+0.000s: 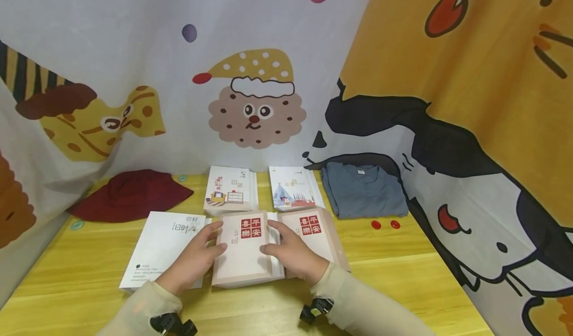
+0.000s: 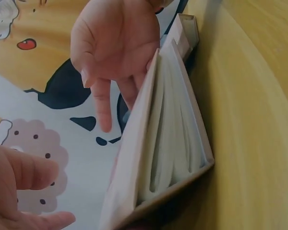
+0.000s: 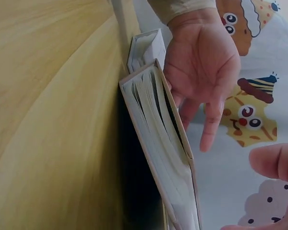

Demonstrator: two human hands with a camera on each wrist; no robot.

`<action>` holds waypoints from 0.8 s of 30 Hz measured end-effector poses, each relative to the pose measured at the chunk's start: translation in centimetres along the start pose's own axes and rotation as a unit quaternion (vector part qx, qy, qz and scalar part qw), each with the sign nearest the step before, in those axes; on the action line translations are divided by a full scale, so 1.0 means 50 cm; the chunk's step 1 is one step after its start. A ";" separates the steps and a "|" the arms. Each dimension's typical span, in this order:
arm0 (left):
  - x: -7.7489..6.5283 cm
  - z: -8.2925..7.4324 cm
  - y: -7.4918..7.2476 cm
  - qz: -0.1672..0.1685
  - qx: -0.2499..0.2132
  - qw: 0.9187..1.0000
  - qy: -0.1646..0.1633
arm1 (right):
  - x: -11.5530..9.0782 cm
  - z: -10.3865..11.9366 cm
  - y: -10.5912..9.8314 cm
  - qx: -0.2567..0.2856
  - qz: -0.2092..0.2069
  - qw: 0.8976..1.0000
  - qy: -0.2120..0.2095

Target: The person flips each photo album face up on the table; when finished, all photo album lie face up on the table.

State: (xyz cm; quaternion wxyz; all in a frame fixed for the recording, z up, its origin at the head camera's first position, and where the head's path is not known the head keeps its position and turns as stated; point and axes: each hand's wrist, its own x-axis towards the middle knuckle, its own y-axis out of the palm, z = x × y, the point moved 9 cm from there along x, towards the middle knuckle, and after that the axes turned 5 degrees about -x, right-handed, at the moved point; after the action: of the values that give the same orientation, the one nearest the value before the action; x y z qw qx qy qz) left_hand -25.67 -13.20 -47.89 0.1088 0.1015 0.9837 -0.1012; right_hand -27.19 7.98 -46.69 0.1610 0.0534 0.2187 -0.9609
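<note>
A beige photo album with a red square of characters lies in front of me, its page edges fanned slightly in the left wrist view. My left hand is at its left side, thumb reaching to the cover's edge, fingers extended. On the opposite side is my right hand, its thumb over the right edge and its fingers loosely extended. Both palms face the album. A similar beige album sits to the right, partly behind the right hand. To the left lies a white album, partly covered by my left forearm.
Two white illustrated albums lie at the back. A dark red hat is at the back left, a folded grey-blue shirt at the back right. Red discs lie before the shirt. Printed curtain encloses the wooden table.
</note>
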 end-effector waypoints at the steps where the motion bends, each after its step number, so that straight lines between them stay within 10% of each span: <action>1: -0.002 -0.001 -0.002 0.000 0.006 1.000 0.000 | 0.001 0.000 0.001 0.005 0.003 1.000 -0.001; 13: -0.015 -0.016 -0.004 -0.007 0.039 0.999 0.003 | 0.001 0.001 -0.003 0.049 0.025 0.998 -0.025; 24: -0.027 -0.078 0.017 -0.040 0.041 0.995 0.077 | -0.022 -0.007 -0.110 -0.010 -0.034 0.999 -0.040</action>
State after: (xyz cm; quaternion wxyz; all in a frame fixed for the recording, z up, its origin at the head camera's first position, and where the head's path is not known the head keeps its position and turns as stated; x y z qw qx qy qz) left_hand -24.97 -11.76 -44.00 0.0239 0.0737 0.9875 -0.1374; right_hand -27.99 13.13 -44.57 0.1373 0.0055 0.2234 -0.9650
